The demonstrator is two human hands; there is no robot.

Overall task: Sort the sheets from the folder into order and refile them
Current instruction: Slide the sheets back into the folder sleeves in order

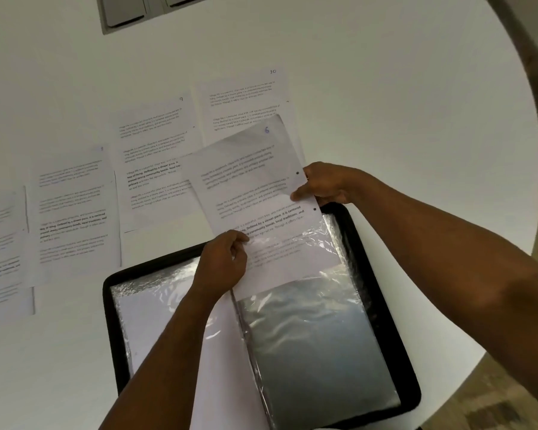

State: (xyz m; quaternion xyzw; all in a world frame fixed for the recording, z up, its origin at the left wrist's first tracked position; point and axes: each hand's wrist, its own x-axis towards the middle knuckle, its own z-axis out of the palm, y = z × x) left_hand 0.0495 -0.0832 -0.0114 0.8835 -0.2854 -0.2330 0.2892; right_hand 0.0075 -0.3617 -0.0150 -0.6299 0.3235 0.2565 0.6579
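While the right hand (325,184) pinches the punched edge of the sheet marked 6 (255,193), left hand (222,262) pinches its lower-left edge. Sheet's lower part sits inside a clear sleeve (317,321) on the right half of the open black folder (382,305). Folder lies flat on the white tabletop (385,88). Sheets 9 (153,135) and 10 (243,91) plus others lie in a row beyond it, face up.

The sheets (255,187) are white with grey and bold black print, the folder (382,305) is black-rimmed with shiny clear sleeves, and the table (385,88) is plain white.
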